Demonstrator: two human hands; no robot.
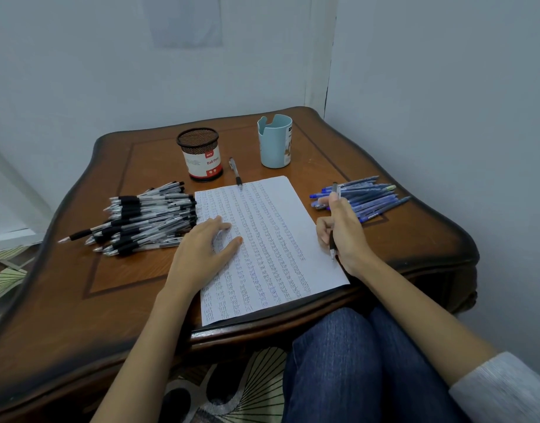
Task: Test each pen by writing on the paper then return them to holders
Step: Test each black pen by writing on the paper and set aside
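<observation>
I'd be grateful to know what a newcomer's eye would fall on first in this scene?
The sheet of paper in the middle of the table stands out, filled with rows of small writing, with the left hand flat on it and the right hand gripping a pen at its right edge. A big heap of black-grip pens lies left of it, a smaller heap of blue pens right of it.

view: head, single | faces: forward and down onto table (125, 270) | range: near, at its front edge
</observation>
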